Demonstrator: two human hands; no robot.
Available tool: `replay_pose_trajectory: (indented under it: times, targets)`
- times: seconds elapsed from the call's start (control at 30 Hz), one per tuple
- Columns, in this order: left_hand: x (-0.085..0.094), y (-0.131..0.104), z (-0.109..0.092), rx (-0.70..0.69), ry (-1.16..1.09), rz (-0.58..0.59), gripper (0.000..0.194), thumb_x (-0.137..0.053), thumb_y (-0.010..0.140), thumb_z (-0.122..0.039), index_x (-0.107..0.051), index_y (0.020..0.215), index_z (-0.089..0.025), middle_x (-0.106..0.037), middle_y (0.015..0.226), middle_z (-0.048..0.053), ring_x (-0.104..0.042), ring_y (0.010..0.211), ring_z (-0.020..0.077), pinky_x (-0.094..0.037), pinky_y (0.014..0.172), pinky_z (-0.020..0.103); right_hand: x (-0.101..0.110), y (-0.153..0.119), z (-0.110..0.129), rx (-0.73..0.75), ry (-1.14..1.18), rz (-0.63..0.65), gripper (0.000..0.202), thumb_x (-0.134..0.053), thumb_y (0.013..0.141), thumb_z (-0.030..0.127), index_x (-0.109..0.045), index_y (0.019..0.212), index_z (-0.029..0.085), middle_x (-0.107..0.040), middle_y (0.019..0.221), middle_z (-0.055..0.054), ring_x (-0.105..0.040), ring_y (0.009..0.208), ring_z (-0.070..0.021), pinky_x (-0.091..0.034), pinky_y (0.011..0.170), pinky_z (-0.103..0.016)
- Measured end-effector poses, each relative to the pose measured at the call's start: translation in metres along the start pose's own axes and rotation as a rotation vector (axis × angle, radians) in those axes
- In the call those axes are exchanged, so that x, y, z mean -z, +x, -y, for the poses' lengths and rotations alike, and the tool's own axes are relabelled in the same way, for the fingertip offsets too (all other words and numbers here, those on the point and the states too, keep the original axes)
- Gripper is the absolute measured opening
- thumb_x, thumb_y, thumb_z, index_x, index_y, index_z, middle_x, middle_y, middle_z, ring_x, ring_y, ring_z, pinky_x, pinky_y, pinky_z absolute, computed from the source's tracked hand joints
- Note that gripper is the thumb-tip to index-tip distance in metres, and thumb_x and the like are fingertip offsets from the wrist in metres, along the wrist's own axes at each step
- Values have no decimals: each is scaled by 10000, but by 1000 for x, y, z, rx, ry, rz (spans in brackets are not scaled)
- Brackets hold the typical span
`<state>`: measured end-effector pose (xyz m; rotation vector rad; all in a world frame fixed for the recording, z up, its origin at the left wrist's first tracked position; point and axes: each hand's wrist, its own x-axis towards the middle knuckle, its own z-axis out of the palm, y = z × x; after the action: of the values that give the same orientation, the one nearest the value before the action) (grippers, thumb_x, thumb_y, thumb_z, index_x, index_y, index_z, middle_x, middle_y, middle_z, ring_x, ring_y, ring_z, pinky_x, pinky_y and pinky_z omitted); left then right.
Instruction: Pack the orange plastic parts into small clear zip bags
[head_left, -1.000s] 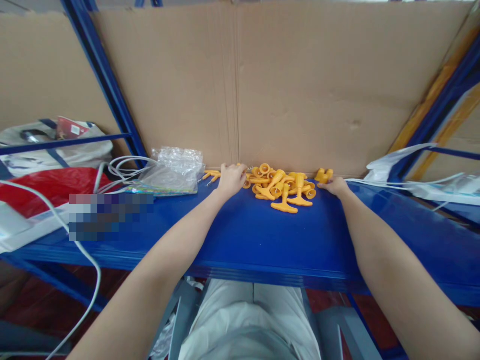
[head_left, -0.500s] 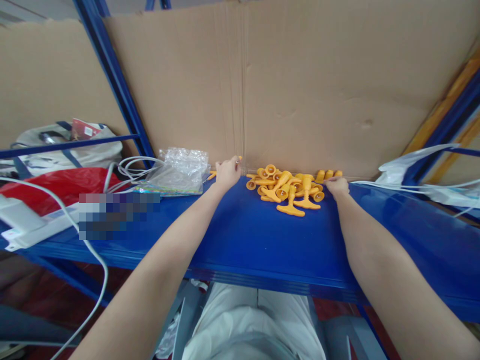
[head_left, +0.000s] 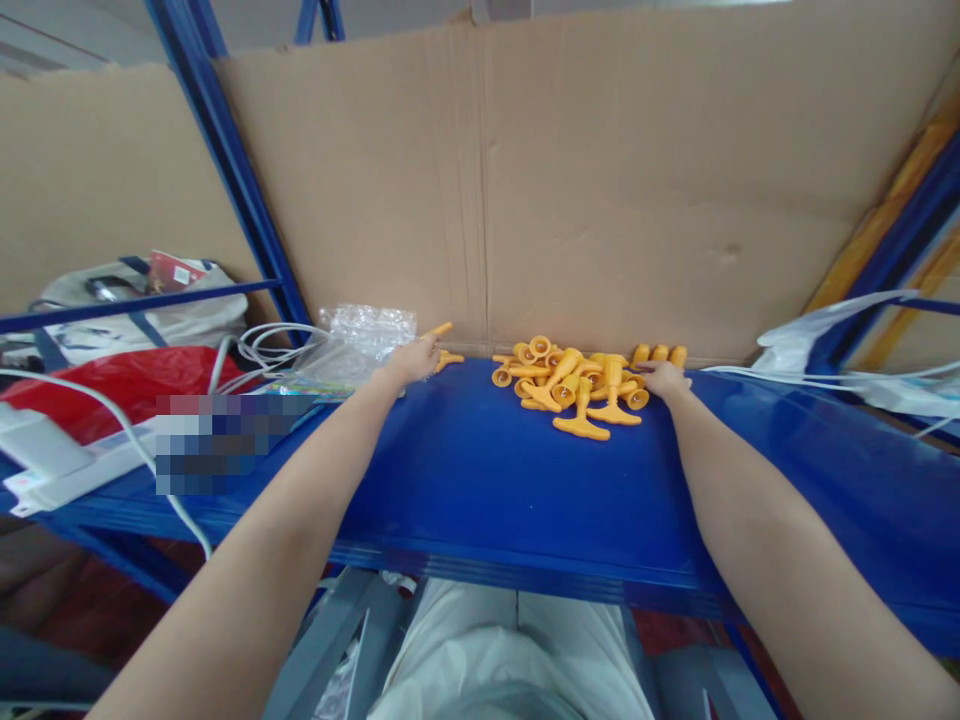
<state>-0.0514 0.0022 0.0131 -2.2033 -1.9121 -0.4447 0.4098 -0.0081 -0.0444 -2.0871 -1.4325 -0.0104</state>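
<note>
My left hand [head_left: 415,362] is closed on a yellow T-handle [head_left: 441,329], whose bar sticks up beyond the fingers. Below it, another yellow T-handle [head_left: 450,358] lies on the blue shelf, close to the hand and beside the clear plastic bag [head_left: 367,335]. In the middle sits a heap of yellow T-handles [head_left: 577,375], several with their hollow round ends showing metal inside. My right hand [head_left: 667,379] reaches to the heap's right edge, fingers stretched out leftward; their tips are partly hidden. Just behind it, three yellow pieces [head_left: 659,355] stand upright in a row.
A tall cardboard sheet [head_left: 637,180] backs the blue shelf [head_left: 487,480]. At left are white cables [head_left: 274,340], a red bag [head_left: 142,385] and a white power strip [head_left: 82,465]. White plastic [head_left: 795,340] and cables lie at right by the blue post.
My left hand has moved left toward the clear bag, with a yellow T-handle showing in it. My right hand has shifted slightly left, from beside the standing pieces to the heap's edge.
</note>
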Motion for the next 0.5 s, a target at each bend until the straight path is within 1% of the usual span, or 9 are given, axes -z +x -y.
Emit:
replay_pose_trajectory:
  times: [0.07, 0.13, 0.2, 0.27, 0.4, 0.5]
  targets:
    - [-4, 2, 7, 34, -13, 22, 515, -372, 965, -319, -472, 1460, -217, -648, 1363, 129, -632, 1224, 311, -502, 968, 403, 4, -4, 6, -57, 33, 11, 274, -575, 834, 249, -776, 1018, 281, -689, 1115, -142, -604, 1096, -357, -440, 911, -547]
    - [-9, 4, 12, 34, -26, 57, 527, -368, 969, -332, -452, 1480, -231, -623, 1398, 125, -612, 1254, 321, -488, 999, 434, 6, -7, 9, -97, 76, -10, 317, -536, 831, 194, -766, 1029, 284, -699, 1134, -119, -618, 1113, -337, -456, 934, -530]
    - [-14, 4, 14, 16, -39, 97, 527, -358, 979, -343, -433, 1494, -260, -589, 1443, 109, -574, 1301, 323, -455, 1045, 480, 9, -9, 10, -142, 128, -28, 340, -516, 821, 155, -756, 1028, 278, -708, 1139, -93, -628, 1128, -310, -471, 953, -494]
    - [-19, 5, 14, 16, -55, 131, 512, -354, 985, -353, -447, 1483, -278, -556, 1478, 100, -537, 1340, 326, -405, 1087, 540, 11, -11, 11, -166, 165, -28, 332, -510, 819, 131, -752, 1008, 257, -709, 1150, -83, -628, 1147, -284, -472, 974, -451]
    - [-30, 10, 11, 62, -80, 170, 484, -344, 989, -431, -557, 1400, -288, -529, 1500, 115, -485, 1380, 366, -308, 1117, 655, 16, -15, 14, -161, 181, -16, 273, -519, 833, 143, -742, 958, 240, -707, 1145, -79, -621, 1162, -268, -469, 984, -414]
    - [-39, 18, 14, 72, -66, 187, 482, -319, 987, -453, -611, 1342, -309, -534, 1496, 113, -465, 1391, 384, -283, 1103, 701, 17, -18, 18, -122, 218, -13, 219, -527, 861, 202, -734, 930, 220, -717, 1071, -93, -634, 1120, -271, -481, 963, -391]
